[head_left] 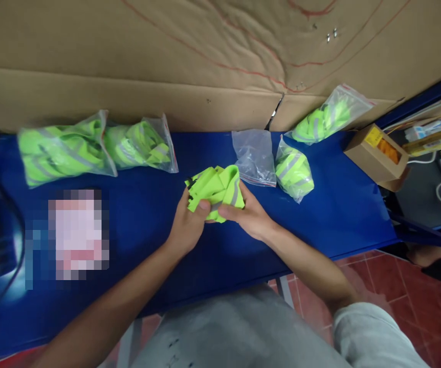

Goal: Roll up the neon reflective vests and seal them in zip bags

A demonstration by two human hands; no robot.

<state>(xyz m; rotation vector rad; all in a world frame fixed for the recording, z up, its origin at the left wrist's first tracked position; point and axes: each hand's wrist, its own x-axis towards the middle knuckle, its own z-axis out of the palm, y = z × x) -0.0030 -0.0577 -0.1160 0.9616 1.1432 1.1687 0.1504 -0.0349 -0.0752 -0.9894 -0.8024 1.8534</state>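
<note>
Both hands grip a folded bundle of neon-yellow reflective strap [220, 186] with grey stripes, held over the blue table. My left hand [190, 220] wraps its left side, thumb on the front. On the right side, my right hand [249, 212] closes round it with the thumb pressed on the near face. Just beyond lies a clear zip bag [254, 153] with nothing visible inside. Beside that sits a clear bag holding a similar yellow bundle [294, 171]. The fingers behind the bundle are hidden.
Filled bags [67, 148] of yellow straps lie at the back left, another bag [326, 116] at the back right. A cardboard box [376, 153] stands at the right end. A black cable [7, 199] and a blurred-out item [78, 235] are at left. Brown cardboard [128, 76] backs the table [144, 204].
</note>
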